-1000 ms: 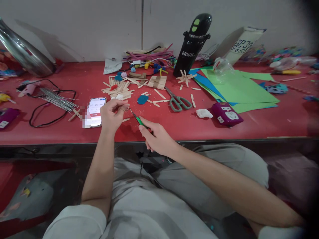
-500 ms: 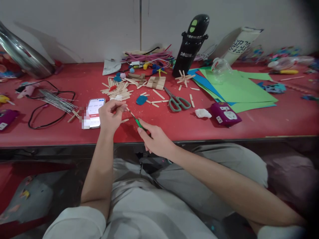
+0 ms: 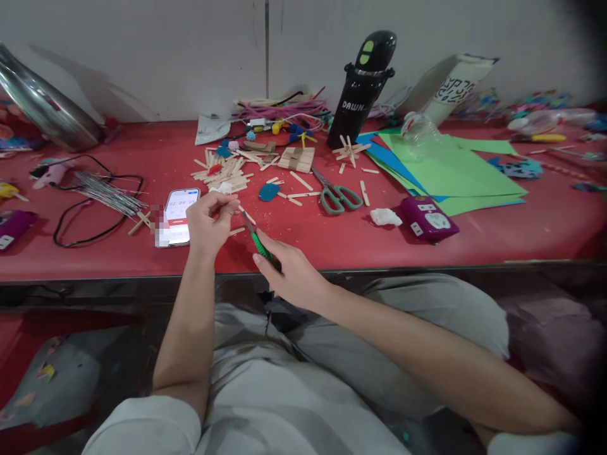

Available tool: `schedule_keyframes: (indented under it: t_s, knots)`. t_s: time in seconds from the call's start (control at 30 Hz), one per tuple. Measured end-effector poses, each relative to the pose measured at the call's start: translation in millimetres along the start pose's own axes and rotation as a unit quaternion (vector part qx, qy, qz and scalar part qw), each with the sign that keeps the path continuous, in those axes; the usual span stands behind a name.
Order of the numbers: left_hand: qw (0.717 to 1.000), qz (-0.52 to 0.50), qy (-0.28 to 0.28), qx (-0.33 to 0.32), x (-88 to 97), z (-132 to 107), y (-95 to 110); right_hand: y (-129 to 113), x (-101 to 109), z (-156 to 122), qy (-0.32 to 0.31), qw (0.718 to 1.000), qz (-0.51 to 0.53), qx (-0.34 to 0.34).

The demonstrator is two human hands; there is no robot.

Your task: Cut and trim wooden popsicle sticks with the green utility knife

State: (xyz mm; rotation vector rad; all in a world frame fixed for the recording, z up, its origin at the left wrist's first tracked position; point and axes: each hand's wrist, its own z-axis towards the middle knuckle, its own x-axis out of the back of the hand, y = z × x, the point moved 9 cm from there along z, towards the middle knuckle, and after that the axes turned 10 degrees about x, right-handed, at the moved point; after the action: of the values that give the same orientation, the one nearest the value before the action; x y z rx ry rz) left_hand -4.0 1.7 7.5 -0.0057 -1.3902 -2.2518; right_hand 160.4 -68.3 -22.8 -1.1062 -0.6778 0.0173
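Observation:
My left hand [image 3: 211, 218] pinches a short wooden craft stick [image 3: 247, 215] above the red bench top, beside the phone. In my right hand [image 3: 294, 268] is a green-handled craft knife [image 3: 263, 247], its narrow blade pointing up and left at the stick. Blade and stick lie side by side; whether they touch I cannot tell. Behind my hands is a pile of loose craft sticks [image 3: 226, 172], with a small blue piece [image 3: 269, 192] to its right. Grey-handled scissors [image 3: 339, 197] lie farther right.
A lit phone [image 3: 181, 212] and a bundle of thin wires [image 3: 110, 193] lie to the left. On the right are a crumpled white tissue [image 3: 386, 217], a purple box [image 3: 429, 218] and green paper sheets [image 3: 469, 167]. A black bottle [image 3: 356, 95] stands by the wall.
My right hand has moved slightly down and left with the craft knife. The blade now shows more, beside the stick. My left hand has hardly moved.

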Motion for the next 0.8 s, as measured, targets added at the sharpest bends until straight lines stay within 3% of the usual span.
schedule_keyframes:
  t_s: [0.33,0.8]
  knots:
    - [1.000,-0.003,0.002,0.003,1.4,1,-1,-4,-3,2,-0.027,0.998,0.049,-0.021]
    - [1.000,-0.007,-0.015,-0.004,-0.4,0,0,-7,3,12,-0.040,0.997,-0.060,-0.001]
